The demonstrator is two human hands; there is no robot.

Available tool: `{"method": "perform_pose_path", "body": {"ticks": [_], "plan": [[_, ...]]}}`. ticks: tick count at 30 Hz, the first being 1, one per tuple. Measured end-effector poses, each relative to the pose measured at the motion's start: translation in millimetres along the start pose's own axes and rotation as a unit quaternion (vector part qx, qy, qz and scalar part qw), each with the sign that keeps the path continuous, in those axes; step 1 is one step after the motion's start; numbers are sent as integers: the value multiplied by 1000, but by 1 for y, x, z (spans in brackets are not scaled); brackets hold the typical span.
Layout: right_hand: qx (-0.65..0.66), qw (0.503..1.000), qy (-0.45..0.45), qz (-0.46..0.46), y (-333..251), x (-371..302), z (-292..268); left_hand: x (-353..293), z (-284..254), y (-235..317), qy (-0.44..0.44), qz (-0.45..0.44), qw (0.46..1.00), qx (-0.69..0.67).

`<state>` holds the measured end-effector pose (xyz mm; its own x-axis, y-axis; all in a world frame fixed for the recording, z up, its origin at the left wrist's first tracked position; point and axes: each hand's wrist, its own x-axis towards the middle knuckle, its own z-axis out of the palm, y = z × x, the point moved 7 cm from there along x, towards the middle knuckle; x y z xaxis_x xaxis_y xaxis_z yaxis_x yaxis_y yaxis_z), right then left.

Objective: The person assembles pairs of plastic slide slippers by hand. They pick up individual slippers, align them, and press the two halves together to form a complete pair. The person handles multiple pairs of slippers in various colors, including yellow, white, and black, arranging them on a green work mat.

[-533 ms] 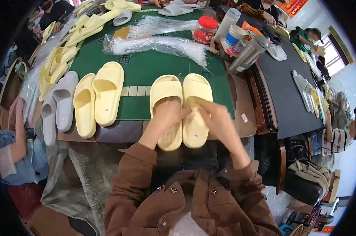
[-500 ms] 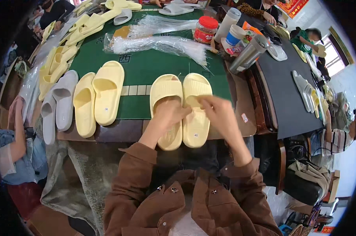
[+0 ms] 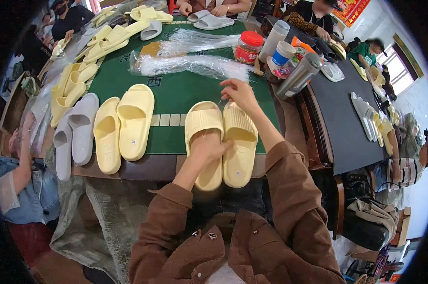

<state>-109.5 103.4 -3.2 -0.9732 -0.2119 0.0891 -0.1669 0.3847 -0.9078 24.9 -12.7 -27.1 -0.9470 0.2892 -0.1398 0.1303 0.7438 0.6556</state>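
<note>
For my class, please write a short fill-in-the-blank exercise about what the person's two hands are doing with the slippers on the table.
1. The left hand rests on a pale ____ slipper.
2. The right hand is raised near the ____ end of the second slipper of the pair.
3. The pair lies on a ____ table mat.
4. Left of the other yellow pair lie two ____ slippers.

Missing words: yellow; far; green; grey
</note>
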Motion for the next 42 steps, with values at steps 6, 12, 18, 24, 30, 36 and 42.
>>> {"method": "perform_pose_path", "body": {"ticks": [6,12,18,24,30,36,42], "plan": [[-203,971,-9,-127,-41,-33,15,0,-2,2,24,6,1000,16],[-201,973,-40,-105,-32,-36,20,1,3,0,31,4,999,-8],[-68,992,54,-87,-19,-43,7,-10,-7,6,-36,-19,999,-5],[146,983,107,-4,0,-38,-9,-58,-19,9,61,131,990,-6],[105,986,125,-19,-8,-46,-21,-90,-59,27,99,126,986,-48],[112,982,146,-38,-7,-51,-25,3,-92,49,262,207,939,-88],[54,982,164,-74,-14,-56,-21,104,-49,13,122,114,969,-183]]}}
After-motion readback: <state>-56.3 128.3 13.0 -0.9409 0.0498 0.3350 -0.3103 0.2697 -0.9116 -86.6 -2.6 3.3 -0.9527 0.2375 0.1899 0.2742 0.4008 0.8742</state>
